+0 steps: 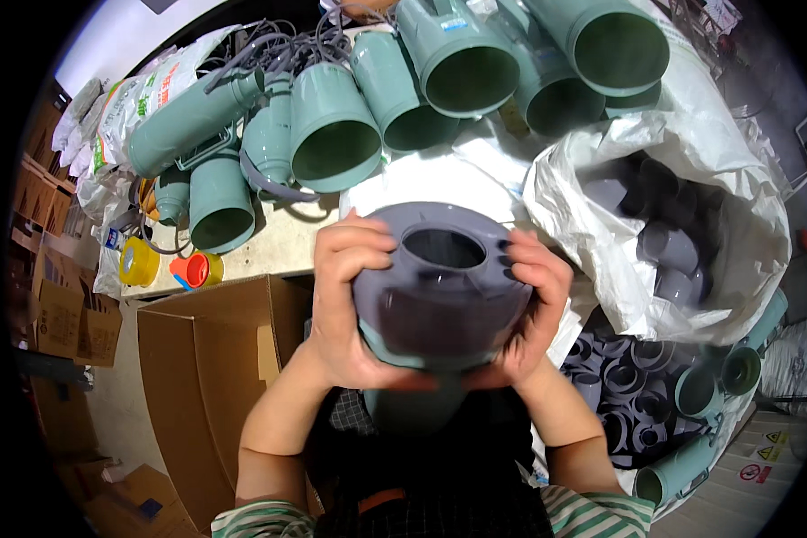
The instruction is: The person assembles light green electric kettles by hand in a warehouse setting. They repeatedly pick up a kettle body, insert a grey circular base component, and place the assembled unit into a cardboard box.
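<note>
Both hands grasp a gray collar (439,318) with a round opening facing up: the left hand (341,300) curls around its left side, the right hand (536,309) around its right. The collar is in front of the person's body, on the near side of the table (282,238), and a pale green part (417,408) shows beneath it, partly hidden by the hands.

On the left, the table's near edge runs just beyond an open cardboard box (166,377), leaving a narrow bare strip between that edge and a row of green cylinders (336,99) on the far side. White sheeting (430,179) fills the space between the collar and the cylinders. On the right, room is tight: the rim of a white sack (560,193) stands just beside the right hand.

The sack's wide mouth shows gray parts (668,247) heaped inside. Nearer, below the sack, more gray ring-shaped pieces (623,377) lie crowded together, with green housings (677,471) at their right. The cardboard box shows its inner walls; its bottom is hard to make out. Yellow tape (139,262) and a red-and-yellow roll (199,269) sit at the table's left end.
</note>
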The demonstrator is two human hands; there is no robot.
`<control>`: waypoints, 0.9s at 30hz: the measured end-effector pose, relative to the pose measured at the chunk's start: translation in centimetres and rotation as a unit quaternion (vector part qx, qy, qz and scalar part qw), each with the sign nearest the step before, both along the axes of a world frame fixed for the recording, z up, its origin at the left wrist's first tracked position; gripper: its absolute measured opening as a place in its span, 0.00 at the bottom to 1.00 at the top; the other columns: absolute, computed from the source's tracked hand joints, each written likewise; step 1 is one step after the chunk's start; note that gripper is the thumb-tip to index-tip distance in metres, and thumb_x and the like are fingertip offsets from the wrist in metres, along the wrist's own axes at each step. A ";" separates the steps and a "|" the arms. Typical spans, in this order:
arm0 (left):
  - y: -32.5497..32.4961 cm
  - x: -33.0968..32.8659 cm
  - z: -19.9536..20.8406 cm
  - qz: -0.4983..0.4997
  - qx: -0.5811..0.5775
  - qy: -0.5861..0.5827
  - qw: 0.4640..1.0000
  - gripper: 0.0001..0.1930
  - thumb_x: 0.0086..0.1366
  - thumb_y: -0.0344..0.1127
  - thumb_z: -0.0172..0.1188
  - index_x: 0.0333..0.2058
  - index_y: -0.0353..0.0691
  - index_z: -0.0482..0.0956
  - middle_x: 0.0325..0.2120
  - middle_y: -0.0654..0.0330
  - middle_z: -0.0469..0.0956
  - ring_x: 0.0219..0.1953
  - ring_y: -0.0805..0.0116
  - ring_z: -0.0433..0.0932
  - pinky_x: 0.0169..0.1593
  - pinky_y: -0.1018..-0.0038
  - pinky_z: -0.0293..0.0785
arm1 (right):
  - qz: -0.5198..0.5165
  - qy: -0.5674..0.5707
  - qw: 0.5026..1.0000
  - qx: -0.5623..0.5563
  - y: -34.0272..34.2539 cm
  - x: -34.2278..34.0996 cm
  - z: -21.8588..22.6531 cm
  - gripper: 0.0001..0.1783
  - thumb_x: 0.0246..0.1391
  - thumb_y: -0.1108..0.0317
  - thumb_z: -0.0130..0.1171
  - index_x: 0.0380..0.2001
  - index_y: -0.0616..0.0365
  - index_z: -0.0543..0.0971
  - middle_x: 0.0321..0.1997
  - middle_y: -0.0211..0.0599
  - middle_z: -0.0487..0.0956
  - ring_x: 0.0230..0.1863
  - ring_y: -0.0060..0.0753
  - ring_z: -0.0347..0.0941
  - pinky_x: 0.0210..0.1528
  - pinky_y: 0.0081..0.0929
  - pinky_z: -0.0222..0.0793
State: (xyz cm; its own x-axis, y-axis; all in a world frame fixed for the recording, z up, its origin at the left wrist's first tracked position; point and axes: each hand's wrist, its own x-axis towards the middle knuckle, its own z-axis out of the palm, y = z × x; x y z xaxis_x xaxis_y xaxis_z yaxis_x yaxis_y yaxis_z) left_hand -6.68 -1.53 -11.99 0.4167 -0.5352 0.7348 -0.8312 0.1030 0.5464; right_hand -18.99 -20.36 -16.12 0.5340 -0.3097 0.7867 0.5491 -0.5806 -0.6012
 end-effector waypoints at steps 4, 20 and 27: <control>-1.2 0.7 -1.1 -0.013 0.020 -0.015 1.000 0.44 0.28 0.46 0.84 0.45 0.41 0.70 0.44 0.51 0.72 0.46 0.52 0.71 0.63 0.48 0.62 | 0.002 0.009 0.999 -0.052 -1.8 0.4 -1.9 0.45 0.41 0.40 0.76 0.53 0.60 0.72 0.55 0.46 0.75 0.58 0.53 0.71 0.69 0.57 0.57; 4.0 -1.3 -12.7 -0.032 0.213 0.384 0.898 0.10 0.73 0.33 0.54 0.46 0.33 0.76 0.37 0.56 0.77 0.40 0.70 0.76 0.46 0.73 0.74 | 0.265 -0.158 0.818 0.486 -7.7 -5.5 -2.5 0.28 0.70 0.42 0.43 0.18 0.46 0.67 0.18 0.24 0.71 0.39 0.33 0.65 0.77 0.44 0.46; -3.2 -3.0 1.2 -0.272 0.078 0.150 0.947 0.05 0.59 0.29 0.66 0.24 0.41 0.83 0.29 0.63 0.82 0.30 0.72 0.78 0.36 0.69 0.74 | 0.466 -0.220 0.694 0.503 -12.5 -6.7 -11.9 0.23 0.69 0.48 0.52 0.20 0.44 0.68 0.20 0.18 0.75 0.39 0.24 0.70 0.76 0.42 0.42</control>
